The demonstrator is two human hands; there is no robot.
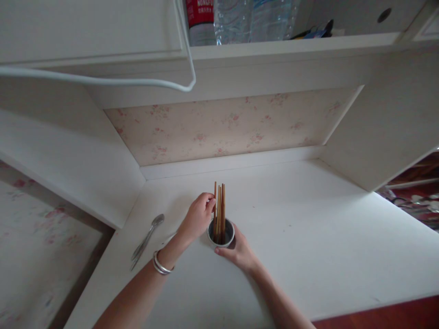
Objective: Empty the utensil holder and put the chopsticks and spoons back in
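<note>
A small round cup (221,240) stands on the white desk (308,237), with several wooden chopsticks (220,208) upright in it. My left hand (197,217), bangles on its wrist, is closed with its fingertips pinching one chopstick at the left of the bunch. My right hand (240,251) wraps round the cup's near right side and grips it.
Two metal spoons (147,241) lie on the desk to the left of my hands. A white cable (103,81) hangs across the upper left. Bottles (236,20) stand on the shelf above. A white side panel (384,132) walls the right.
</note>
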